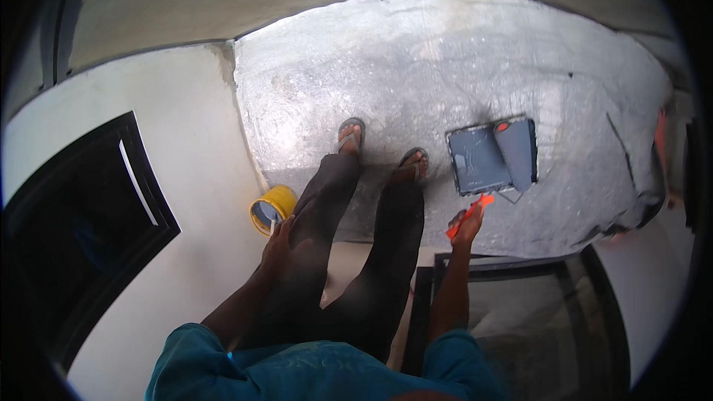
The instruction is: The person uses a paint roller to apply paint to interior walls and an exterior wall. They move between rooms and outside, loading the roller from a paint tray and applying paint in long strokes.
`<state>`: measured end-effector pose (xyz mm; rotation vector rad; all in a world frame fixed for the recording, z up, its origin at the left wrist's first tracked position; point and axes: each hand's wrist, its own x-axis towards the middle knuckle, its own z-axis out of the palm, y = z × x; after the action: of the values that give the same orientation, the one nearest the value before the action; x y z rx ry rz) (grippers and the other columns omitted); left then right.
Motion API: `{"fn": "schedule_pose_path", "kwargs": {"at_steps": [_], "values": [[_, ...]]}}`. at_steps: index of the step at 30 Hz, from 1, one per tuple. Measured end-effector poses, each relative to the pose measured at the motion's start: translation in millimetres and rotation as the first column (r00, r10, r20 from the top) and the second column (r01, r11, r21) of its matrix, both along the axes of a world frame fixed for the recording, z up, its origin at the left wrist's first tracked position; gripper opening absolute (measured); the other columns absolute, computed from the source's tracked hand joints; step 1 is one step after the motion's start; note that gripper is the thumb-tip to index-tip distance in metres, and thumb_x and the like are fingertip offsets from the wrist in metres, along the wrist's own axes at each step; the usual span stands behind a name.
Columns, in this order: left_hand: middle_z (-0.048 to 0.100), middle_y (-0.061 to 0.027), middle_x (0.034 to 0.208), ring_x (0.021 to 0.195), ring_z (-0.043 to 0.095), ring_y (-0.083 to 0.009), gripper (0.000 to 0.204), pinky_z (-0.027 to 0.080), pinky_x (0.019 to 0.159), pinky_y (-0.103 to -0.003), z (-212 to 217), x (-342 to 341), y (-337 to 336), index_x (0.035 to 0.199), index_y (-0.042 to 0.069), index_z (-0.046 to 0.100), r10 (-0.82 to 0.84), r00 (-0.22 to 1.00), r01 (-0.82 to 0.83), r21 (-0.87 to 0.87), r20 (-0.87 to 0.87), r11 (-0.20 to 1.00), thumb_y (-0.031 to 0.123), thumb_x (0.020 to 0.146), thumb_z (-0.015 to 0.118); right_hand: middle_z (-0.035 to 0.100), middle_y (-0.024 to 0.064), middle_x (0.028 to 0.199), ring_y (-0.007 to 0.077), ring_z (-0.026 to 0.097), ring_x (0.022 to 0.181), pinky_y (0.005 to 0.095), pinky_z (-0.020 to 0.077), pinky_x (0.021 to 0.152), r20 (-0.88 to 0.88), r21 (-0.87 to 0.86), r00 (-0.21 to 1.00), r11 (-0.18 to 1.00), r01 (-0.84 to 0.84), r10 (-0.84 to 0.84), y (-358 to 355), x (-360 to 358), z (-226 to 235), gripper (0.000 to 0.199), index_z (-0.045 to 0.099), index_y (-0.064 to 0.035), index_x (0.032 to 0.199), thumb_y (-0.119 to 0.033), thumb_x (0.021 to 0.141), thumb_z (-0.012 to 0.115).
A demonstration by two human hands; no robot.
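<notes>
My right hand point(466, 227) is closed around the orange handle of a paint roller point(468, 212), held just below a dark grey paint tray point(479, 160) on the concrete floor. The roller sleeve point(516, 150), grey with paint, rests in the tray's right side. My left hand point(278, 243) lies against my left thigh, fingers loosely apart, holding nothing. A yellow paint bucket point(272, 209) stands on the floor just above that hand. My legs in dark trousers reach down to two feet in sandals point(350, 136) on the floor.
A white wall point(186, 141) runs down the left with a black-framed window point(89, 208). A second black-framed glass pane point(520, 312) sits below my right arm. The rough grey concrete floor point(445, 52) spreads ahead, with dark objects at its right edge.
</notes>
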<state>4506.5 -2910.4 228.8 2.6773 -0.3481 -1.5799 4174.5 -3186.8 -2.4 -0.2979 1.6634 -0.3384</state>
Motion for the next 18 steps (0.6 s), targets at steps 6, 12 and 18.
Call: {"fn": "schedule_pose_path", "kwargs": {"at_steps": [6,12,18], "values": [[0.046,-0.0237,0.148,0.135,0.05,-0.0439,0.084,0.045,0.109,-0.051,-14.5,-23.5,88.9,0.151,0.001,0.037,0.197,0.978,-0.189,-0.094,0.073,0.977,0.045,0.091,0.075,0.047,0.0012,0.063,0.0119,0.044,0.04,0.0291,0.0427,0.037,0.063,-0.245,0.899,0.88,-0.407,0.433,26.9,147.4,126.8,0.029,0.046,-0.0133,0.118,-0.041,0.109,0.05],[0.046,-0.0258,0.147,0.13,0.053,-0.0454,0.085,0.047,0.106,-0.053,-63.9,-33.6,149.7,0.151,0.002,0.037,0.313,0.946,-0.311,-0.032,0.082,0.95,0.042,0.087,0.077,0.05,0.0031,0.064,0.0115,0.045,0.04,0.0273,0.0403,0.037,0.275,-0.278,0.662,0.717,-0.64,0.697,100.0,323.3,138.0,0.039,0.041,-0.0074,0.143,-0.027,0.11,0.044],[0.05,-0.0262,0.14,0.124,0.055,-0.0499,0.082,0.05,0.099,-0.059,-120.8,16.7,196.1,0.15,0.007,0.038,0.41,0.91,-0.412,0.021,0.069,0.911,0.04,0.086,0.078,0.049,0.0002,0.069,0.0072,0.045,0.046,0.0242,0.039,0.04,0.38,-0.533,0.492,0.62,-0.577,0.784,213.2,516.7,150.2,0.039,0.041,-0.0073,0.142,-0.027,0.109,0.047]]}}
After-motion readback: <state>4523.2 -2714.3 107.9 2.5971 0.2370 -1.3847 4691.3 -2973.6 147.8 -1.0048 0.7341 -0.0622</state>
